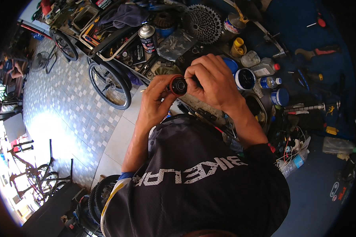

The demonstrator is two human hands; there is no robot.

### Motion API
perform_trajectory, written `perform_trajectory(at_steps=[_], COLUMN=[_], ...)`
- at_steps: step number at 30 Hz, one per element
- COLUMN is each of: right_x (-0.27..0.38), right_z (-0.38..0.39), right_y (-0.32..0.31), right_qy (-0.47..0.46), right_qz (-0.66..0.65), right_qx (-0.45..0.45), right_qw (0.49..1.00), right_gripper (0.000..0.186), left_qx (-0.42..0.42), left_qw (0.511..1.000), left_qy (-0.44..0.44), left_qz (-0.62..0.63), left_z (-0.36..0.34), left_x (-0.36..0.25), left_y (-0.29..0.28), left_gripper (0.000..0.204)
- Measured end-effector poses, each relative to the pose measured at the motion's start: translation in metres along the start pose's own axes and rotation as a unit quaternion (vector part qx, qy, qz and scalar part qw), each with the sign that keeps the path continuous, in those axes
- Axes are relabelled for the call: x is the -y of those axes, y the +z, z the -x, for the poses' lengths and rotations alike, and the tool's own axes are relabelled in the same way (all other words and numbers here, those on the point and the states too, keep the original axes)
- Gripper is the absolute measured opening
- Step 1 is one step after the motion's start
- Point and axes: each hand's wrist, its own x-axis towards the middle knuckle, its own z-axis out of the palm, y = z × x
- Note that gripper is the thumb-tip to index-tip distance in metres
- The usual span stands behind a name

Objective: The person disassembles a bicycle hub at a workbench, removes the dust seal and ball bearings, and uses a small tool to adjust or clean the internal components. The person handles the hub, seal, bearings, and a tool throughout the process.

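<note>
In front of my chest, over the edge of the cluttered bench, my left hand (pixel 154 102) is closed around a bicycle hub (pixel 179 85). The hub is reddish-orange on the outside, with a dark round centre facing up. My right hand (pixel 216 85) is right beside it, thumb and fingers pinched together at its right rim. Whatever those fingertips hold, if anything, is hidden or too small to make out. Beyond the hands lies a clear plastic bag (pixel 177 43). An open tub of dark grease (pixel 245 79) stands just right of my right hand.
A spray can (pixel 147 38) and a large cassette (pixel 203 23) are on the far bench. Bottles, including a grey one (pixel 266 67), stand at right near pliers (pixel 316 51). At left, a bicycle wheel (pixel 109 85) stands on the tiled floor (pixel 73 102).
</note>
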Motion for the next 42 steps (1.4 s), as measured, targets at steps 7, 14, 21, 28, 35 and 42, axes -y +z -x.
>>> perform_trajectory(at_steps=[7, 14, 21, 28, 35, 42], right_x=[0.0002, 0.0019, 0.0034, 0.0023, 0.0019, 0.0011], right_z=[-0.0001, -0.0011, -0.0015, -0.0021, -0.0024, 0.0020], right_y=[0.0016, 0.0029, 0.0051, 0.0026, -0.0007, 0.0023], right_qy=[-0.006, -0.013, -0.018, -0.003, 0.022, 0.037], right_qz=[0.026, 0.055, 0.079, 0.041, -0.011, -0.077], right_qx=[0.010, 0.016, 0.017, 0.044, 0.068, 0.060], right_qw=[1.000, 0.998, 0.997, 0.998, 0.997, 0.995], right_gripper=[0.022, 0.022, 0.022, 0.021, 0.023, 0.021], left_qx=[0.015, 0.005, 0.000, 0.011, 0.018, 0.022], left_qw=[0.999, 0.995, 0.991, 0.987, 0.983, 0.984], left_qy=[0.038, 0.053, 0.067, 0.072, 0.086, 0.100], left_qz=[-0.030, -0.079, -0.112, -0.141, -0.161, -0.149], left_z=[-0.0004, -0.0016, -0.0019, -0.0008, 0.0007, -0.0007], left_x=[0.0020, -0.0018, -0.0022, -0.0021, -0.0033, -0.0007], left_y=[-0.0003, -0.0008, -0.0009, -0.0039, -0.0052, -0.0084], left_gripper=[0.041, 0.045, 0.050, 0.052, 0.054, 0.056])
